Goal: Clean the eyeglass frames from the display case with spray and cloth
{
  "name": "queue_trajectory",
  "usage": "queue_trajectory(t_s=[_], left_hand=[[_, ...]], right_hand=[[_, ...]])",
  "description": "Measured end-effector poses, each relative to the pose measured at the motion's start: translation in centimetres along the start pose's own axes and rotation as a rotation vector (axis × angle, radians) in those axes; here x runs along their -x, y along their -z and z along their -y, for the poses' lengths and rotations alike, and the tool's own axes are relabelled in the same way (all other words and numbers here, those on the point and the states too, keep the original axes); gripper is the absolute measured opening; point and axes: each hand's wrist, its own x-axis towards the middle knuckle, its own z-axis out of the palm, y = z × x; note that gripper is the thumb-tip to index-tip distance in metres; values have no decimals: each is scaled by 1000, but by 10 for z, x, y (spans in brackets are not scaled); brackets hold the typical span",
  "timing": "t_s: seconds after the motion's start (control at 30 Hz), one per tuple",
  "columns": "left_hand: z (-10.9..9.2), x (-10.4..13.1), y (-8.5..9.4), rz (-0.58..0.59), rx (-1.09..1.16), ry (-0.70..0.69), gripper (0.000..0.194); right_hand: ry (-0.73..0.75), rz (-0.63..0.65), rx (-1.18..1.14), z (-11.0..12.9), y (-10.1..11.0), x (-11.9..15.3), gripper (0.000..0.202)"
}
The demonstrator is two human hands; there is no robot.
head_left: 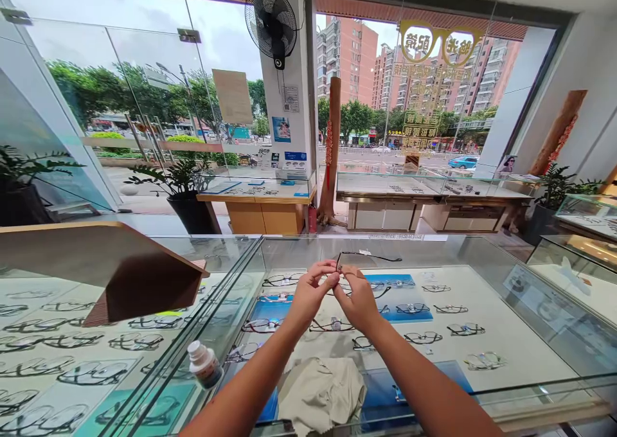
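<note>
Item 1: specs w/ dark temple (370, 255), 1 pr., held up btwn both hands above glass-topped display table (530, 387); temple extends to R, small pale tag on it.
Item 2: L hand (311, 295), grip narrow, fingertips pinched on specs at ctr.
Item 3: R hand (360, 301), grip narrow, thumb & fingers on same part, just beside L hand.
Item 4: cloth, beige, crumpled (322, 393), on glass btwn forearms.
Item 5: bottle, sm., white cap, dark contents (203, 364), upright, L of L forearm.
Item 6: display frames, asst. (423, 338), in rows under glass, some on blue panels (376, 395).
Item 7: brown angled board (144, 276), far L.
</note>
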Motion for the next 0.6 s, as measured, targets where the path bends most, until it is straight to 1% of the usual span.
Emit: queue_trajectory(t_s=[0.13, 0.23, 0.33, 0.4, 0.47, 0.5, 0.53, 0.57, 0.6], left_hand=[[2, 0, -1, 53, -86, -45, 38], [-2, 2, -4, 76, -202, -158, 37], [-18, 18, -11, 66, -400, -261, 37], [-35, 39, -15, 23, -518, -282, 42], [-53, 67, -16, -94, -616, -326, 43], [-62, 81, -13, -185, -669, -377, 40], [-69, 94, -9, -316, -717, -441, 37], [-75, 106, -2, -478, -750, -510, 35], [-78, 115, 7, -650, -768, -566, 38]], right_hand=[[-24, -35, -1, -8, -2, -1, 23], [-28, -49, 7, -13, -2, -3, 26], [-15, -59, -2, -14, 0, -4, 30], [2, -62, -23, -14, 3, -6, 31], [17, -58, -33, -14, 5, -7, 31], [22, -57, -29, -14, 6, -7, 32], [25, -58, -21, -14, 7, -7, 32], [26, -60, -12, -15, 7, -8, 32], [25, -66, -5, -16, 7, -8, 33]])
